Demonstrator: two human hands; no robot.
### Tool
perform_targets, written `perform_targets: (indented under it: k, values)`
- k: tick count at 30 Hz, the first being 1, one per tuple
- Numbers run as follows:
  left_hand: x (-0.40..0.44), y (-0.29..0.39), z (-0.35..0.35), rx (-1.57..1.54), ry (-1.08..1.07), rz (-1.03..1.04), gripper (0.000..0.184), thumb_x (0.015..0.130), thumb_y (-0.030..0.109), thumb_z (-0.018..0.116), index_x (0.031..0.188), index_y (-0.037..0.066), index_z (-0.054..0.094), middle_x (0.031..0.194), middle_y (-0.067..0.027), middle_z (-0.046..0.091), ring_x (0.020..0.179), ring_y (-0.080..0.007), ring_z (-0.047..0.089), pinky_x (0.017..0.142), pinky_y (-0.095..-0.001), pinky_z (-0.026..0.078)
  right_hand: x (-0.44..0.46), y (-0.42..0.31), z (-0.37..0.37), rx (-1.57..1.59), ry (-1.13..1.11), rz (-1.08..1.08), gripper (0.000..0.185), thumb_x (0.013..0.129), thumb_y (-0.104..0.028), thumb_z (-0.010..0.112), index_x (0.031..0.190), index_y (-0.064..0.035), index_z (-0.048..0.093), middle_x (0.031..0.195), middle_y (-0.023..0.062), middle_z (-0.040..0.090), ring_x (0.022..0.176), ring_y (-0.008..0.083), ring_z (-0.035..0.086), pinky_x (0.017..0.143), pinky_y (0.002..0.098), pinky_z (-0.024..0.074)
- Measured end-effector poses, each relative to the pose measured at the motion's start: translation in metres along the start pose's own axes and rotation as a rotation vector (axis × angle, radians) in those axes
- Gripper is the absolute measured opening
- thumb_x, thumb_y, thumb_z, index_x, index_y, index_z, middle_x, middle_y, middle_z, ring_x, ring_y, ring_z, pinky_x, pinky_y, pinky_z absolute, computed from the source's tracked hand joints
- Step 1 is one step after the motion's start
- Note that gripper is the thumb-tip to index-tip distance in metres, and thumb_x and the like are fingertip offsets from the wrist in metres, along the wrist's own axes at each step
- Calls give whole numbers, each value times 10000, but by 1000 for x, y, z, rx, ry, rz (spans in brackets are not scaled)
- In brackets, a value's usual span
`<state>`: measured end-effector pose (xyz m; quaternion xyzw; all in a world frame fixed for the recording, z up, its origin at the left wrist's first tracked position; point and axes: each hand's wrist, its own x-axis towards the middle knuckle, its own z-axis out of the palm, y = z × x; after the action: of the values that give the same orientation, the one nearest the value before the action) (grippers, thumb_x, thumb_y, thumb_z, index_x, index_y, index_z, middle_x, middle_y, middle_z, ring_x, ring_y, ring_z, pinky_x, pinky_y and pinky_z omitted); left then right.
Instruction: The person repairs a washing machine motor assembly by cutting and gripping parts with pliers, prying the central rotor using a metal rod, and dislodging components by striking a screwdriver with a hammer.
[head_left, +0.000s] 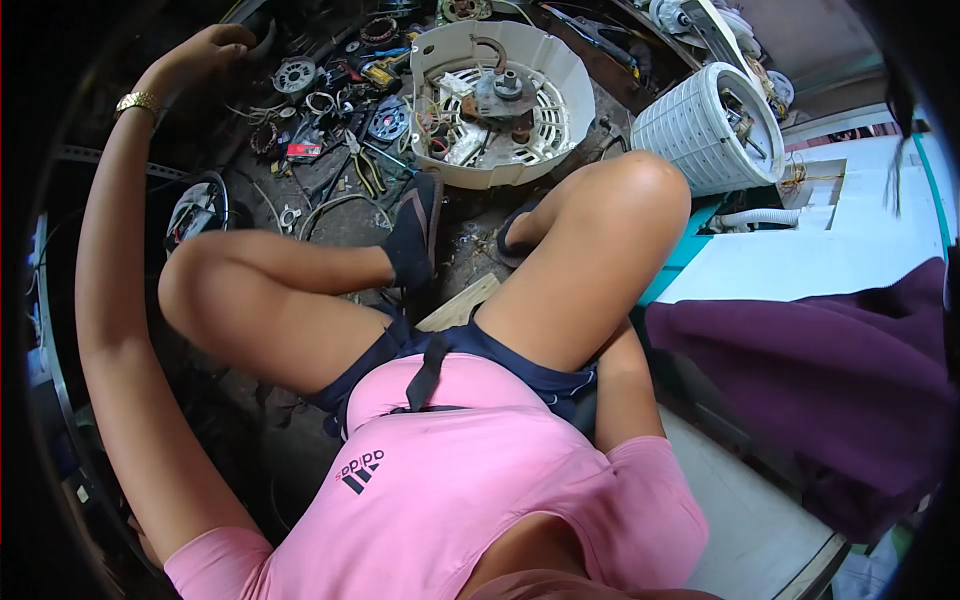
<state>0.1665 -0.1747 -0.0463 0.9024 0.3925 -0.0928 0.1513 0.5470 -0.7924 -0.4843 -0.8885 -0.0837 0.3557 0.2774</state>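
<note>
My left hand point(205, 58) is stretched out to the far left, a gold-coloured watch or bracelet point(140, 103) on its wrist. Its fingers are curled beside a dark grey curved thing point(264, 40), too dim to name; whether they grip it does not show clearly. Behind my raised thigh my right forearm point(627, 385) disappears, so the right hand is hidden. In front of my feet stands a round, off-white plastic tub point(582, 105) with a motor-like metal part point(503, 96) inside. Pliers with yellow-and-black handles point(364, 165) lie left of it.
Coils, cords, loose parts and a yellow tool point(380, 74) clutter the floor. A white perforated drum point(690, 130) lies tilted at the right, near a white-and-teal appliance panel point(850, 250). Purple cloth point(820, 370) hangs beside my right side. A wooden piece point(465, 302) lies between my legs.
</note>
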Motion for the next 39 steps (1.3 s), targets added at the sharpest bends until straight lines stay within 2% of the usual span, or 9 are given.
perform_targets:
  k: [2, 8, 14, 20, 27, 31, 34, 36, 39]
  values:
    - [4, -21, 4, 15, 123, 73, 338, 927, 176, 522, 1220, 11, 548, 1103, -63, 617, 883, -141, 541, 828, -282, 444, -12, 3, -2, 1, 14, 2, 459, 863, -197, 611, 1284, -78, 472, 978, 154, 617, 770, 239, 620, 648, 388, 509]
    - [13, -42, 9, -14, -22, 180, 403, 928, 201, 526, 1284, 15, 495, 1239, -86, 573, 1099, -161, 537, 898, -284, 437, -54, 28, -12, 24, 76, 57, 448, 860, -191, 611, 1274, -75, 482, 963, 153, 622, 755, 238, 621, 645, 388, 509]
    - [51, -85, 39, -177, -4, 160, 367, 939, 198, 498, 1267, 34, 506, 1187, -46, 577, 1066, -122, 517, 889, -281, 425, -81, 62, -25, 38, 115, 200, 438, 857, -184, 611, 1263, -72, 492, 947, 153, 626, 739, 237, 623, 643, 389, 509]
    - [75, -62, 61, -218, -21, 204, 364, 929, 184, 508, 1239, -5, 524, 1175, -104, 600, 1052, -177, 553, 907, -310, 434, -64, 57, -20, 43, 104, 178, 428, 854, -177, 611, 1253, -69, 502, 932, 152, 630, 723, 236, 625, 641, 389, 509]
    - [90, -15, 54, -131, -40, 180, 352, 890, 128, 533, 1198, -42, 534, 1169, -144, 603, 1095, -209, 558, 955, -311, 415, 6, -33, -5, 12, 32, -125, 416, 851, -169, 611, 1241, -65, 513, 914, 151, 635, 705, 234, 627, 639, 390, 509]
    - [134, -3, 67, 10, -53, 228, 335, 804, 118, 615, 1101, -35, 595, 1065, -176, 647, 983, -265, 616, 891, -359, 462, 74, -130, 9, -24, 14, -445, 409, 849, -165, 611, 1234, -63, 520, 904, 150, 638, 695, 234, 628, 637, 390, 509]
    - [189, -18, 87, -67, -24, 190, 246, 795, 141, 634, 956, -45, 651, 958, -182, 660, 890, -289, 636, 811, -356, 487, 137, -187, 24, 97, 29, -337, 404, 847, -161, 611, 1229, -62, 524, 897, 150, 640, 687, 233, 629, 636, 391, 508]
    - [224, -26, 105, -42, 73, 134, 263, 806, 223, 661, 912, -18, 666, 827, -182, 659, 777, -314, 640, 714, -380, 495, 203, -201, 37, 213, 56, -162, 416, 822, -184, 626, 1214, -77, 535, 903, 205, 645, 717, 310, 643, 695, 433, 508]
    - [296, -73, 178, 17, 168, 91, 232, 826, 240, 631, 884, 23, 687, 821, -179, 664, 757, -334, 638, 699, -405, 492, 257, -226, 41, -282, 261, -465, 455, 801, -210, 626, 1236, -116, 529, 1045, 278, 602, 992, 391, 594, 849, 456, 474]
